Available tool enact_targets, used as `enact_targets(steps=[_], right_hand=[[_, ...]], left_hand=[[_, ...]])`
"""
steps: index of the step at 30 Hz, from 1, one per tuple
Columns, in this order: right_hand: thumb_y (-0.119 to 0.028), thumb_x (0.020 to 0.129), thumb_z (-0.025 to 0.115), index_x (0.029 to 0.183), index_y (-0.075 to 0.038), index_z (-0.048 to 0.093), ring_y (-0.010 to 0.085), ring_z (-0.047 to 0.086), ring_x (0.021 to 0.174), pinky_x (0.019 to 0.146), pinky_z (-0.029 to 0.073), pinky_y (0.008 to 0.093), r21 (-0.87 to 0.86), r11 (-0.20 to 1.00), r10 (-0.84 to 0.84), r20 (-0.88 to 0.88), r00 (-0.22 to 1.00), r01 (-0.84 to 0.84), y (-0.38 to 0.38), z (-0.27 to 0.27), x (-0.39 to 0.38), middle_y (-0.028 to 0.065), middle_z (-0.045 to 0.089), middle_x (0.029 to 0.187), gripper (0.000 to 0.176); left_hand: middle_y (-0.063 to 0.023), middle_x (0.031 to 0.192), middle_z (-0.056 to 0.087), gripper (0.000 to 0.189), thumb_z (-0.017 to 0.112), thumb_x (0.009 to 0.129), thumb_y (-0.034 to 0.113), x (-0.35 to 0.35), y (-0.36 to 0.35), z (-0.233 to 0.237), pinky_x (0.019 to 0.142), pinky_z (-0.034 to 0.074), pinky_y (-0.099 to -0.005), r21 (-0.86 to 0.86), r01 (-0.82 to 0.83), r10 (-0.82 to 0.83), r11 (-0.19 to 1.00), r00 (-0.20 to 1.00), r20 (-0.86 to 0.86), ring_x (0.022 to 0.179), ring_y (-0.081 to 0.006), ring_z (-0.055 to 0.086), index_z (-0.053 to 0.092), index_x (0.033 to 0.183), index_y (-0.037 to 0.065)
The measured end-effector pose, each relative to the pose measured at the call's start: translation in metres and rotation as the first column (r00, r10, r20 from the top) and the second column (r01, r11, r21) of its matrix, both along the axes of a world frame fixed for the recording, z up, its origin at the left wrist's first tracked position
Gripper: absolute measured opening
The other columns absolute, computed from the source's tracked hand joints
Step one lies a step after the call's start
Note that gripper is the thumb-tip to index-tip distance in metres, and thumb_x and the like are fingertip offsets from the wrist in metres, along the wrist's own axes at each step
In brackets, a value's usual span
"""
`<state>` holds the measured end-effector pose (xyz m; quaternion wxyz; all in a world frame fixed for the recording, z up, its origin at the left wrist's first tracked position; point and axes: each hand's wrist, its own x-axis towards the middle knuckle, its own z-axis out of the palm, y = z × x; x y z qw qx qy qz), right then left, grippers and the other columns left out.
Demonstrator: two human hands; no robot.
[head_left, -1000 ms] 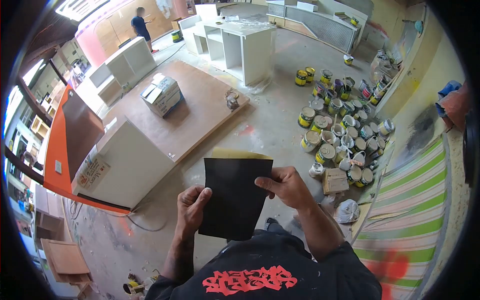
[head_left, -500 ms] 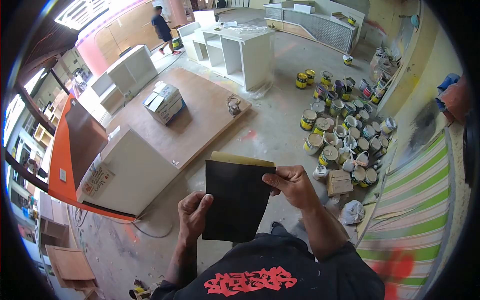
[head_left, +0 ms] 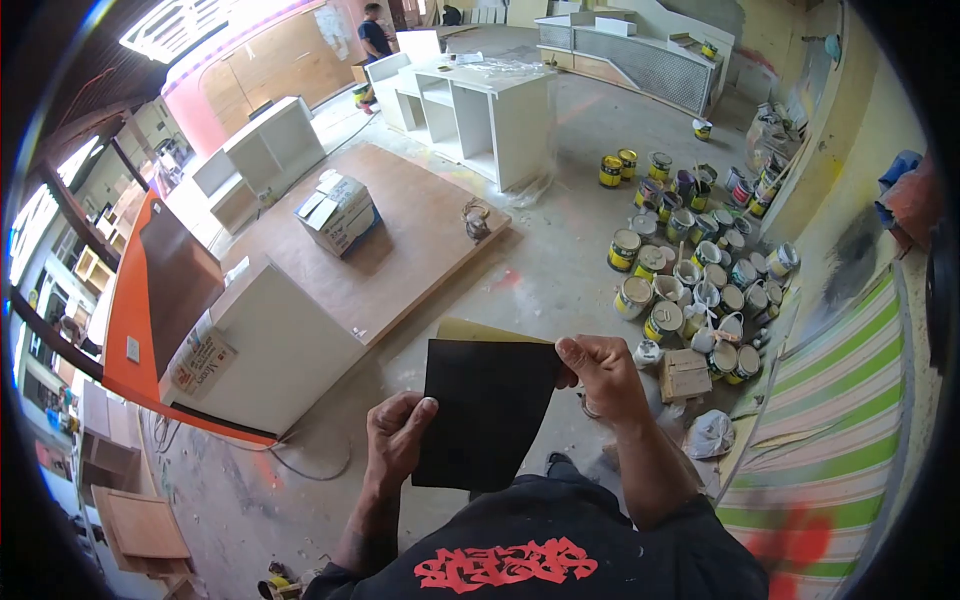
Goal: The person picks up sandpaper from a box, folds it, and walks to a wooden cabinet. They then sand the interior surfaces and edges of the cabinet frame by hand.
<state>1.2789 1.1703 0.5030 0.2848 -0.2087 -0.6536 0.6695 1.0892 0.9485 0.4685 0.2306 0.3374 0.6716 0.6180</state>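
Observation:
A sheet of sandpaper point(head_left: 485, 415), black on the face toward me, hangs between my two hands in front of my dark shirt. Behind its top edge a tan part point(head_left: 490, 331) shows, either its folded back or a second sheet. My left hand point(head_left: 395, 440) pinches the left edge, thumb on the black face. At the upper right corner, my right hand point(head_left: 607, 382) grips the sheet between thumb and curled fingers. The fingers behind the sheet are partly hidden.
A low wooden platform point(head_left: 430, 225) bearing a cardboard box point(head_left: 340, 218) lies ahead. White cabinets point(head_left: 475, 120) stand beyond it, with a person point(head_left: 375, 38) behind. Many paint cans point(head_left: 663, 322) crowd the floor at right, by a striped panel point(head_left: 820, 420). An orange-edged counter point(head_left: 130, 330) stands left.
The view has shifted slightly. My right thumb has slid from the black face toward the sheet's corner. The person at the back has walked right, partly behind the white cabinet.

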Motion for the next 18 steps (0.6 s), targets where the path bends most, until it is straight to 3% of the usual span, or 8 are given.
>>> enact_targets(steps=[3, 6, 9, 12, 13, 18], right_hand=[[-0.028, 0.102, 0.060, 0.069, -0.003, 0.060, 0.0053, 0.049, 0.060, 0.056, 0.040, 0.0241, 0.183, 0.979, -0.088, -0.023, 0.996, 0.091, -0.003, -0.003, -0.001, -0.0019, 0.054, 0.062, 0.041], [-0.032, 0.102, 0.060, 0.067, -0.004, 0.058, 0.0054, 0.047, 0.059, 0.055, 0.039, 0.0249, 0.215, 0.961, -0.164, -0.059, 0.985, 0.173, -0.003, -0.016, -0.002, -0.0018, 0.053, 0.062, 0.044], [-0.034, 0.101, 0.062, 0.067, -0.004, 0.058, 0.0056, 0.046, 0.059, 0.054, 0.038, 0.0255, 0.073, 0.986, -0.144, -0.101, 0.984, 0.152, -0.008, -0.022, -0.008, -0.0020, 0.053, 0.061, 0.046], [-0.037, 0.099, 0.064, 0.065, -0.005, 0.058, 0.0062, 0.046, 0.058, 0.053, 0.038, 0.0263, 0.065, 0.979, 0.169, 0.282, 0.944, -0.195, -0.009, -0.030, 0.003, -0.0022, 0.052, 0.060, 0.047], [-0.040, 0.097, 0.066, 0.064, -0.004, 0.059, 0.0061, 0.046, 0.057, 0.051, 0.037, 0.0270, -0.004, 0.991, 0.131, 0.133, 0.982, -0.131, -0.019, -0.030, -0.002, -0.0025, 0.051, 0.058, 0.050], [-0.040, 0.096, 0.068, 0.067, -0.004, 0.061, 0.0038, 0.043, 0.060, 0.053, 0.034, 0.0262, 0.034, 0.999, 0.036, 0.176, 0.984, -0.043, -0.024, -0.021, 0.001, -0.0049, 0.051, 0.061, 0.047]], left_hand=[[0.0070, 0.072, 0.057, 0.022, 0.068, 0.096, 0.016, 0.004, 0.001, 0.003, 0.063, 0.039, -0.0217, -0.003, 0.001, -0.001, 1.000, 1.000, 0.003, 0.070, -0.0026, 0.047, 0.066, 0.083, -0.001], [0.0065, 0.072, 0.056, 0.023, 0.068, 0.096, 0.017, 0.009, 0.003, 0.009, 0.064, 0.039, -0.0222, -0.015, -0.002, 0.002, 1.000, 1.000, 0.000, 0.070, -0.0031, 0.048, 0.066, 0.082, -0.001], [0.0061, 0.071, 0.056, 0.023, 0.069, 0.095, 0.018, 0.009, 0.006, 0.010, 0.064, 0.039, -0.0224, 0.024, -0.029, 0.029, 0.999, 1.000, -0.006, 0.070, -0.0037, 0.048, 0.066, 0.083, -0.001], [0.0074, 0.071, 0.053, 0.022, 0.069, 0.095, 0.015, 0.005, 0.010, 0.010, 0.062, 0.038, -0.0229, 0.036, -0.073, 0.075, 0.997, 0.996, -0.048, 0.070, -0.0033, 0.046, 0.066, 0.081, -0.002], [0.0074, 0.071, 0.054, 0.021, 0.068, 0.095, 0.014, 0.003, 0.010, 0.008, 0.063, 0.039, -0.0230, 0.022, -0.072, 0.074, 0.997, 0.994, -0.075, 0.070, -0.0032, 0.046, 0.067, 0.081, -0.002], [0.0074, 0.072, 0.055, 0.022, 0.069, 0.096, 0.015, 0.003, 0.018, 0.001, 0.062, 0.038, -0.0229, 0.094, -0.062, 0.062, 0.994, 0.998, 0.001, 0.070, -0.0030, 0.046, 0.067, 0.082, -0.001]])
